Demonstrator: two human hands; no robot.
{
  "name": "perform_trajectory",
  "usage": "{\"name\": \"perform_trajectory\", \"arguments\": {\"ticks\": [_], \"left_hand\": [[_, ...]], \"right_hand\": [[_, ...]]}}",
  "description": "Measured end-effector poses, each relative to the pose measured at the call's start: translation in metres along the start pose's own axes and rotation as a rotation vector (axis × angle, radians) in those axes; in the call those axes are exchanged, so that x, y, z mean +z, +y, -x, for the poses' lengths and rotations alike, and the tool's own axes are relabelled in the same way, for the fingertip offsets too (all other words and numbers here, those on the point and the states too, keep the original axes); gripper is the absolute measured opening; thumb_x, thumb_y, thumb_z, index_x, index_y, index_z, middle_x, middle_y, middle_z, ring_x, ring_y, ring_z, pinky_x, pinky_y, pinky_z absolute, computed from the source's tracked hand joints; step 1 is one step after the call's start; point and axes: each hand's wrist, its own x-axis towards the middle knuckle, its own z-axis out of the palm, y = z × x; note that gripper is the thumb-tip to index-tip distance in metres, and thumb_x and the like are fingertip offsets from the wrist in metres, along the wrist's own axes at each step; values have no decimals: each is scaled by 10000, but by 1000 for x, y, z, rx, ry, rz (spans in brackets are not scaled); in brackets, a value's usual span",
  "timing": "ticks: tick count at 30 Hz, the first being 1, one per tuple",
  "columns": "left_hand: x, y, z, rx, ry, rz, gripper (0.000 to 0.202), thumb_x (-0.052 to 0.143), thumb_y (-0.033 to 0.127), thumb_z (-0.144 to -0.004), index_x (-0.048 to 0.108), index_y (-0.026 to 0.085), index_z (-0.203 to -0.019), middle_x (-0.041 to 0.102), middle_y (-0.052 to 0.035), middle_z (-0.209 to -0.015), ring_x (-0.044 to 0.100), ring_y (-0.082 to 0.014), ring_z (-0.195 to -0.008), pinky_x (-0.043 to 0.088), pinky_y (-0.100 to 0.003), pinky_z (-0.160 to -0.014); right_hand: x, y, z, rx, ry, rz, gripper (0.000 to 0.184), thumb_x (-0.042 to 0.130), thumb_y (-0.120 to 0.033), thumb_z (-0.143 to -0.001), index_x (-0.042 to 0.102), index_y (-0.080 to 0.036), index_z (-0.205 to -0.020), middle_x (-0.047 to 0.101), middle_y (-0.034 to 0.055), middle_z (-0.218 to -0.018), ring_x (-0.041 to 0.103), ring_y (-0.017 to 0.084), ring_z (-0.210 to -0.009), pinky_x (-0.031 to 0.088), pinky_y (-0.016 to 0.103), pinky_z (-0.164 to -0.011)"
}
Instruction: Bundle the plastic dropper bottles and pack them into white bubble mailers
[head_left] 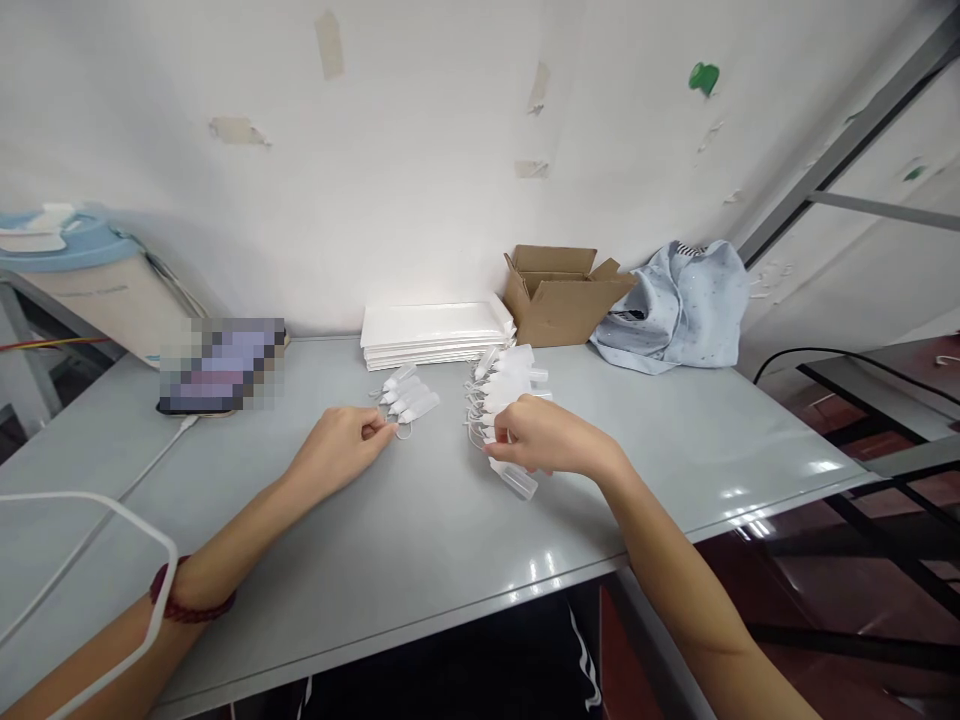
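Small translucent squeeze bottles with thin cap strings lie in two groups on the grey table. Beside the left group of bottles [405, 393], my left hand [345, 445] is closed, thumb and forefinger pinching at the nearest bottle's cap end, by its string loop. My right hand [544, 435] reaches over the larger pile of bottles [504, 385]. Its fingers are pinched at the tip end of one squeeze bottle [516, 480], which points toward the table's front edge. Part of the pile is hidden under that hand.
Behind the bottles is a stack of flat white packets [435, 330]. An open cardboard box [562, 300] and a light blue cloth bag [679, 310] stand to its right. On the left are a phone [225, 365] with a white cable [150, 470] and a large lidded tumbler [97, 290].
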Motion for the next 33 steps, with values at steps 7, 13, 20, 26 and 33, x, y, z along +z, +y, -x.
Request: {"name": "perform_trajectory", "arguments": {"ticks": [7, 13, 20, 26, 33], "left_hand": [[0, 2, 2, 10, 36, 33, 397, 424, 463, -788, 325, 209, -498, 372, 40, -482, 355, -129, -502, 254, -254, -511], [-3, 13, 8, 22, 33, 122, 405, 456, 478, -787, 389, 203, -498, 371, 41, -481, 349, -124, -493, 252, -251, -494], [-9, 20, 13, -14, -135, 471, 364, 508, 511, -816, 630, 173, -757, 520, 26, -566, 464, -125, -485, 371, -253, -488], [-11, 20, 14, 22, -290, 721, 406, 481, 472, -875, 589, 173, -1127, 630, -36, -816, 574, -149, -586, 457, -292, -528], [-10, 22, 15, 27, -304, 768, 456, 489, 484, -883, 534, 171, -1210, 635, -41, -836, 592, -158, -618, 480, -306, -552]], "right_hand": [[-1, -3, 5, 51, -227, 105, 242, 558, -356, -752, 623, -124, -725, 517, -14, -459, 461, 95, -350, 322, 227, -453], [10, -4, -2, -88, -151, 268, 162, 601, -290, -673, 528, -162, -605, 494, 16, -568, 412, 115, -496, 240, 250, -463], [9, -9, -7, -281, 49, -135, 191, 541, -319, -723, 428, -182, -655, 394, -52, -561, 329, 84, -514, 227, 238, -491], [12, -13, -9, -334, 145, -432, 195, 408, -229, -816, 356, -185, -632, 385, -53, -588, 336, 84, -540, 258, 244, -520], [16, -10, -14, -386, 190, -536, 227, 344, -214, -844, 316, -191, -620, 320, -48, -596, 316, 98, -568, 271, 260, -551]]}}
